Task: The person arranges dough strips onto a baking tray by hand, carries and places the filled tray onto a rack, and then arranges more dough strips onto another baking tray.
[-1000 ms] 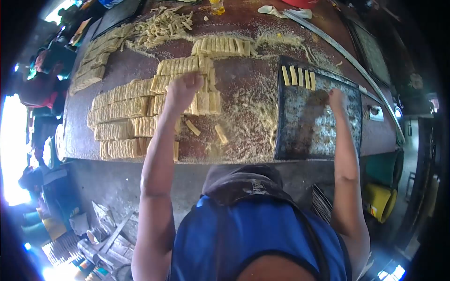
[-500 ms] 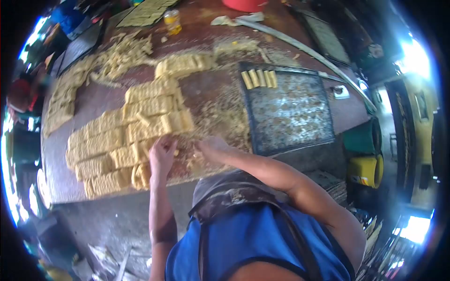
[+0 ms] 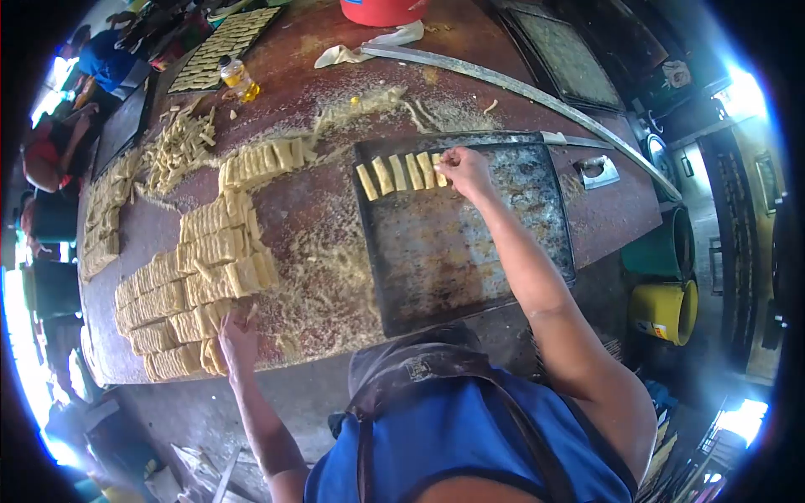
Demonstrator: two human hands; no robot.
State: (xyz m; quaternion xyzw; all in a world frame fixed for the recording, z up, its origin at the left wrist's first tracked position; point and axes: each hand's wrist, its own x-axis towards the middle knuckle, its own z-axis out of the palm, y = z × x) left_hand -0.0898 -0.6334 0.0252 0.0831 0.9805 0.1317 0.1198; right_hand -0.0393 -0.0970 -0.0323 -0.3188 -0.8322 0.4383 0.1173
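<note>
On the dark baking tray (image 3: 453, 260), several pale dough sticks (image 3: 394, 173) lie side by side in a row along the upper left. My right hand (image 3: 467, 173) is at the right end of that row, finger and thumb pinched on a dough stick (image 3: 439, 170). Rows of cut dough sticks (image 3: 201, 268) are packed together on the left of the table. At their front right edge is my left hand (image 3: 241, 335), fingers curled inward against the dough; what they hold, if anything, is hidden.
Flour and crumbs cover the red-brown table (image 3: 310, 218). A long metal strip (image 3: 520, 84) runs behind the tray. Farther back are a bottle of yellow liquid (image 3: 239, 81), a red tub (image 3: 384, 10) and a filled tray (image 3: 222, 50). Green (image 3: 662, 243) and yellow (image 3: 665, 312) buckets stand right.
My right hand has moved from beside the dough rows up to the tray, where another stick now ends the row. My left hand stays near the packed dough. The view has shifted right.
</note>
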